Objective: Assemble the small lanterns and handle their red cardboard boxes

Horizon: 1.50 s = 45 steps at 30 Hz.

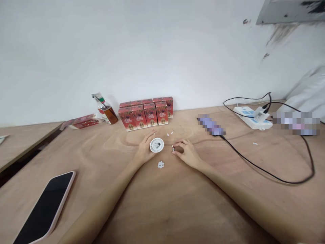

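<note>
In the head view, my left hand (144, 148) holds a white round base (153, 145) at its left edge, some fingers stretched out past it. The base's underside faces up and shows a small dark recess at its middle. To the right, my right hand (187, 153) pinches small round silvery pieces (173, 148), perhaps button cells, between thumb and fingertips. They are too small to tell exactly. A small white plastic cover (160, 164) with a dark slot lies on the table just below the base.
Red printed boxes (138, 117) stand in rows by the wall, beside a bottle of brown liquid (108, 113). Small white scraps (170, 133) lie beyond my hands. A black phone (45, 208) is at front left. At right are a blurred phone (211, 125), a cable (254, 166) and a power strip (250, 117).
</note>
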Each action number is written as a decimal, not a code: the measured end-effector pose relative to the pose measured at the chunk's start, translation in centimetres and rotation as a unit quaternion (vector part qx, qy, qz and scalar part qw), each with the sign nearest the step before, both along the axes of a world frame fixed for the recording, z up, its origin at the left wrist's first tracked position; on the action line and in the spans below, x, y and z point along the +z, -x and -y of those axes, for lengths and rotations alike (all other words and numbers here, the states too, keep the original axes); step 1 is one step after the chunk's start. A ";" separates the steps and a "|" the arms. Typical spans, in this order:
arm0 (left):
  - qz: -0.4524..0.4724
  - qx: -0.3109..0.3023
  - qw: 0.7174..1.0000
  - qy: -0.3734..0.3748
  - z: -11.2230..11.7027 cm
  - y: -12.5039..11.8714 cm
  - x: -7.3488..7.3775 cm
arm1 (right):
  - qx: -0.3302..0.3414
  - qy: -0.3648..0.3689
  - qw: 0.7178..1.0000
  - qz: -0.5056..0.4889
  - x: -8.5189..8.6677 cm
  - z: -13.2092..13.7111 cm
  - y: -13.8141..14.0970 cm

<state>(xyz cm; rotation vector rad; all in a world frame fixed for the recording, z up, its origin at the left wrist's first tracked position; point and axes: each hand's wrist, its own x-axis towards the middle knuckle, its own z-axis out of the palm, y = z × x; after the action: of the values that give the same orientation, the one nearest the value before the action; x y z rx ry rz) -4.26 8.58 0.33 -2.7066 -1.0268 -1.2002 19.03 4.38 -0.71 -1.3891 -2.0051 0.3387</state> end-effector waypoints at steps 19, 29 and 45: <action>0.085 -0.022 0.994 0.063 1.5 -1.0 -0.1 | 0.052 -0.186 0.966 0.173 -0.2 -0.1 0.4; 0.028 -0.024 0.999 0.016 1.5 -1.2 0.2 | 0.053 -0.221 0.935 0.273 0.0 -0.7 1.5; 0.048 -0.009 0.998 0.033 1.6 -1.1 0.0 | 0.092 -0.414 0.896 0.131 1.2 -0.1 2.2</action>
<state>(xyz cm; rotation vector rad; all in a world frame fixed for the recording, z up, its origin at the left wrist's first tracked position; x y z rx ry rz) -3.16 6.95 0.37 -2.7373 -1.0715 -1.3355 16.83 4.47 0.51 -0.7196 -2.1048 -0.6071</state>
